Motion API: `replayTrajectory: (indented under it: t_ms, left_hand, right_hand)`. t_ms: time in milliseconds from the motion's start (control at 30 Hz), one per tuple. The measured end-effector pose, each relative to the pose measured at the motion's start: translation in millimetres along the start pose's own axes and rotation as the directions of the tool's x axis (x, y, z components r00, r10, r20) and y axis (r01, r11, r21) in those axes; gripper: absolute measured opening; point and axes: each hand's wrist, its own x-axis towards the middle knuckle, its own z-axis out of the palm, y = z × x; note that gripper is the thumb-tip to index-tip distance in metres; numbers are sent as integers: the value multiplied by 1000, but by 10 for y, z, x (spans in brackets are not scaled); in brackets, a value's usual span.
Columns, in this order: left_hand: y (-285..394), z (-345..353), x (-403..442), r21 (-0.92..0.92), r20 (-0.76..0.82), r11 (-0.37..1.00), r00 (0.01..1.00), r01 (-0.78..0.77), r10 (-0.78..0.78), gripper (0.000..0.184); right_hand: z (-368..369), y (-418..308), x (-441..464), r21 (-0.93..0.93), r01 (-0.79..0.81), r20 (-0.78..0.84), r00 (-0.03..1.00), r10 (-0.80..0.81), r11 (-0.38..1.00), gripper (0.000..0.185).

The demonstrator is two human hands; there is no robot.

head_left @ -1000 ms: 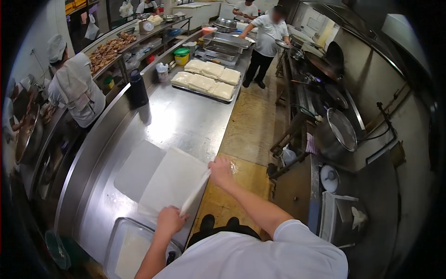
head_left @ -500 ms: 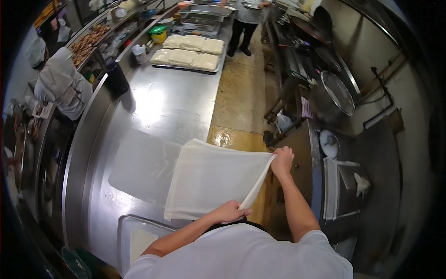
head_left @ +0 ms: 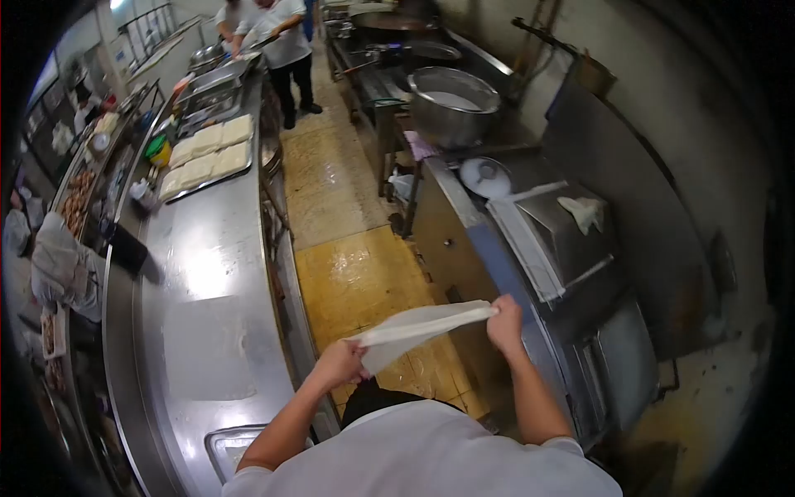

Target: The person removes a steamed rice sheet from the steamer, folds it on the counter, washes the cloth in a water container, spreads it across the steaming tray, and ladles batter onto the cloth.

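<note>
A thin, whitish cloth is stretched between my two hands above the yellow floor, in front of my body. My left hand is closed around its left end, and my right hand grips the right end a little higher. The cloth is gathered along its upper edge and hangs loosely below, partly see-through. To my left, a thin, pale rectangular sheet lies flat on the steel table.
Stacks of folded white sheets fill a tray further along the table. On the right stand a steel box with sloped sides, a round lid and a large pot. A person in white stands at the far aisle.
I have turned right, away from the table. The cloth, spread wide over the table edge before, has come off it and is now bunched between my hands over the floor.
</note>
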Motion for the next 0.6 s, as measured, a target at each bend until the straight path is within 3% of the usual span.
replayTrajectory:
  t_ms: [33,67,133,200,300,333,400,467,533,600]
  left_hand:
    - [5,80,0,-83,-67,994,995,-75,70,29]
    - [25,209,11,-163,-135,974,982,-155,134,28]
    - [53,614,96,-562,-183,779,960,-278,211,25]
    - [4,1086,295,-805,-200,512,950,-299,241,24]
    - [410,1850,235,-897,100,438,932,-67,348,24]
    - [643,2150,135,-822,216,569,913,-21,346,25]
    - [1114,2750,-135,-721,404,693,800,-19,442,21]
    - [1527,3141,-401,-594,595,802,631,-71,497,19]
    - [1937,3411,-628,-456,768,871,413,-185,490,18]
    - [2403,3466,-890,-372,777,771,280,-517,563,22]
  right_hand:
    - [-138,37,-309,53,-128,23,992,127,990,8]
    - [-304,35,-614,20,-233,159,961,227,972,14]
    - [-562,299,-1177,-29,-211,468,861,200,977,24]
    - [-992,259,-1568,-49,-364,782,566,262,930,38]
    - [-1256,410,-2057,158,-269,402,896,187,950,58]
    - [-1409,330,-2102,239,-206,244,959,147,949,62]
    - [-1733,166,-2031,279,3,-13,1000,1,960,62]
    - [-1881,296,-2181,341,-69,113,993,33,937,55]
    - [-1808,741,-2396,437,-477,519,826,220,763,49]
    - [-1811,1113,-2671,456,-490,481,838,258,743,41]
